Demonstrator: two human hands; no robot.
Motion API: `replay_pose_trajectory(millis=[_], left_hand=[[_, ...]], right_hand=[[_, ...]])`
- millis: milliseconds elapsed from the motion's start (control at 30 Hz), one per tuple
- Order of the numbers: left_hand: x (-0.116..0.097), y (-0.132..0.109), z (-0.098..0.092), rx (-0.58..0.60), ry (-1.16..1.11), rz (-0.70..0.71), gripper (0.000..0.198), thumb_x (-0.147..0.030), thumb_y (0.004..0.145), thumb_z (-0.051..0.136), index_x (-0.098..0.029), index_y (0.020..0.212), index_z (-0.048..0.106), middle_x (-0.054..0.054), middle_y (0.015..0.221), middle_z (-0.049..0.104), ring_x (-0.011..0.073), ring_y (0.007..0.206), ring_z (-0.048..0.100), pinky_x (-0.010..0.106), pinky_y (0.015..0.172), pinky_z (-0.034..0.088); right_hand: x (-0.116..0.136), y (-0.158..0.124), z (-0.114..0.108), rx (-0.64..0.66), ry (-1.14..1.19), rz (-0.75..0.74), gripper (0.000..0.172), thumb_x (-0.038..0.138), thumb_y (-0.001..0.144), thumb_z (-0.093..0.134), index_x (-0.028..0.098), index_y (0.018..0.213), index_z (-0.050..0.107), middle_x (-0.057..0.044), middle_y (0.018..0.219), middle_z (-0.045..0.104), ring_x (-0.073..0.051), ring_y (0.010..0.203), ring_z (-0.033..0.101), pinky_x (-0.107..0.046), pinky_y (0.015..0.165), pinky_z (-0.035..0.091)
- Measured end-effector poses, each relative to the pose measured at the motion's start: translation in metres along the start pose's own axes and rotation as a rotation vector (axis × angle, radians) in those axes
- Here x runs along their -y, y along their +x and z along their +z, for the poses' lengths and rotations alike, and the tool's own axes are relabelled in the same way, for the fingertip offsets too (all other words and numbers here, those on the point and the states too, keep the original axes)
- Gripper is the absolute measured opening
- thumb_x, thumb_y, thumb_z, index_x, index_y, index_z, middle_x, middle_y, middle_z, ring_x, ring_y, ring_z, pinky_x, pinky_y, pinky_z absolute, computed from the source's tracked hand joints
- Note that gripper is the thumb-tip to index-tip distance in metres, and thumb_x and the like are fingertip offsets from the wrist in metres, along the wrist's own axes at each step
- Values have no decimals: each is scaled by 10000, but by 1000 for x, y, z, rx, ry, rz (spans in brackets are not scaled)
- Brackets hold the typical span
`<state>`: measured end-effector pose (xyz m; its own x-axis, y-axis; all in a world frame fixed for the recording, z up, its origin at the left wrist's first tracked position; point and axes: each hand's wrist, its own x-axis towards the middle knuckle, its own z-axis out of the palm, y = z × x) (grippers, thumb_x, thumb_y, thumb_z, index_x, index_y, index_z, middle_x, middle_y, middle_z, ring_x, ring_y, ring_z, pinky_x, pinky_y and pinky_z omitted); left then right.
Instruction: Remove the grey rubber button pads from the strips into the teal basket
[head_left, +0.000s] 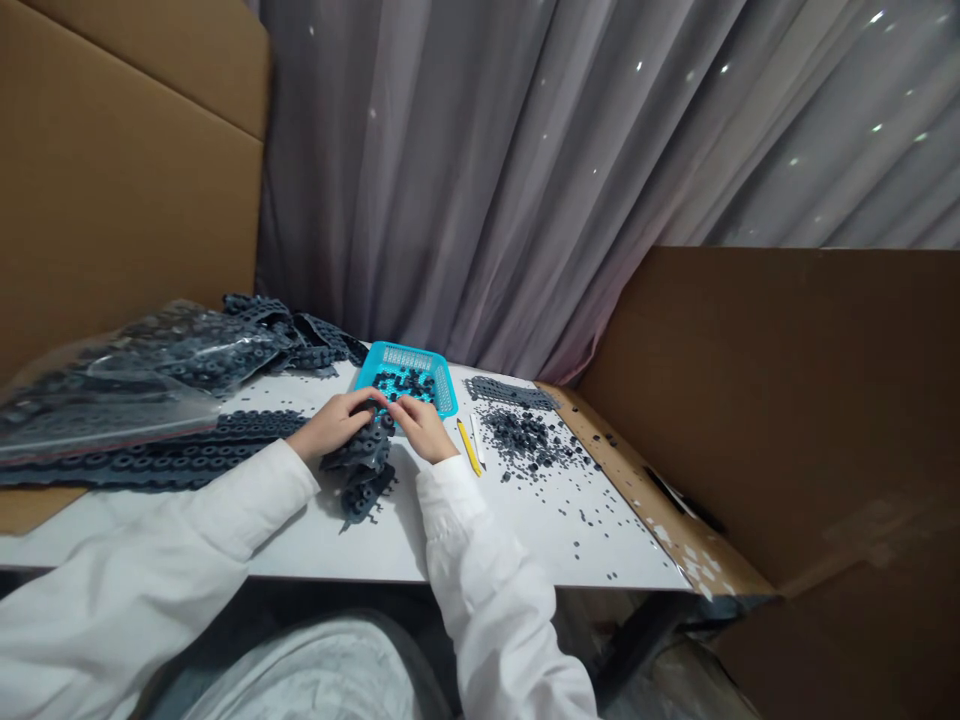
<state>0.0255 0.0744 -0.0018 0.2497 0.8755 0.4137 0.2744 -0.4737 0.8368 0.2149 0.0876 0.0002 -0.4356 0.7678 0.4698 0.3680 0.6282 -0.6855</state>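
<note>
— Starting at the left: what is seen there?

— A clear plastic bag (pixel 97 385) of dark rubber sheets is laid on the white table (pixel 525 540), with more perforated strips (pixel 150 455) spread beneath it. Their left ends are cut off by the frame.

— And the strip being worked?

— A dark rubber strip (pixel 364 470) is held at its far end by both hands. Its long axis is run from the fingers back toward the person, the near end drooped on the table. The left hand (pixel 334 422) is closed on it; the right hand (pixel 421 425) is pinched on the same end.

— Which piece is gripped?

— That cannot be told; the fingertips are too small.

— Further right?

— A blue basket (pixel 442 375) with dark bits is set just behind the hands, then a yellow tool (pixel 469 447), then a loose pile of rubber pieces (pixel 529 435).
</note>
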Motion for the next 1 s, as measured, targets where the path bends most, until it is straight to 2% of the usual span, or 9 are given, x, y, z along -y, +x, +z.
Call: replay_pose_trajectory(millis=[100,300,433,633,767,900,1000], left_hand=[[-1,0,-1,-33,10,-2,188,-274,691,509,-209,783,660,-11,742,657,233,801,592,328,804,451],[-1,3,1,-26,-65,-43,199,-279,645,491,-207,771,627,-21,676,634,207,687,592,310,683,483],[-3,3,3,-19,-113,-66,178,-272,614,481,-212,744,587,-23,679,617,201,689,593,313,687,491],[-4,2,1,0,-119,-45,169,-298,669,462,-207,743,584,-8,712,606,211,732,580,315,701,483],[-3,1,-2,8,-66,-8,235,-420,781,508,-206,715,579,-11,700,588,209,730,573,313,724,478],[-1,1,-6,51,13,27,244,-408,691,705,-211,827,655,3,818,680,250,878,609,333,844,481],[-1,1,-10,102,38,41,326,-388,683,725,-218,961,708,39,977,744,283,995,631,358,920,475]], right_hand=[[-3,0,-3,23,56,8,369,425,957,340,200,711,497,25,605,457,-135,601,450,-252,599,365],[-3,-2,0,55,57,-14,99,274,763,581,195,753,522,43,621,498,-126,592,451,-245,602,380],[-1,-3,2,39,15,-48,140,223,696,633,195,781,525,45,645,521,-126,610,476,-244,620,388],[-1,-4,6,54,-136,-137,176,325,763,655,192,760,539,41,627,509,-130,596,477,-242,608,369],[5,-7,9,65,-214,-147,181,276,837,569,200,692,492,29,624,510,-130,588,451,-246,607,331],[9,-8,9,78,-244,-147,249,275,871,525,206,648,439,24,630,502,-130,593,427,-253,608,302],[9,-7,6,73,-225,-142,293,295,864,525,211,618,390,30,601,448,-128,582,406,-257,598,286]])
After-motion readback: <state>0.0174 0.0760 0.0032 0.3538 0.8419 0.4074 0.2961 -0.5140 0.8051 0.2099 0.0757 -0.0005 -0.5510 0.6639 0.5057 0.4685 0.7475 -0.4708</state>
